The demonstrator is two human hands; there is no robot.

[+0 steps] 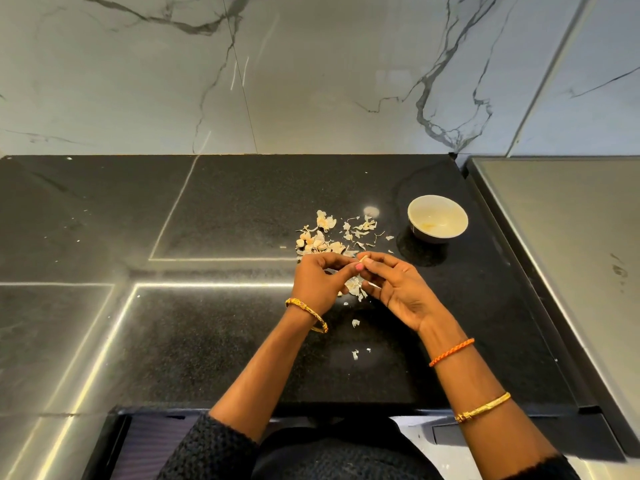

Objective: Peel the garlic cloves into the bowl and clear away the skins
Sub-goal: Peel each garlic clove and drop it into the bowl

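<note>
My left hand (320,277) and my right hand (393,285) meet over the black counter, fingertips pinched together on one small garlic clove (363,259). Loose papery skin (356,285) hangs and lies just under the hands. Beyond them sits a heap of garlic cloves and skins (320,239), with more skins (362,228) to its right. A small white bowl (437,221) stands at the right, a hand's width past my right hand; pale peeled cloves seem to lie in its bottom.
A few skin flakes (355,355) lie on the black granite counter (207,341) near my forearms. A marble wall (311,81) rises behind. A grey steel surface (568,237) borders the counter on the right.
</note>
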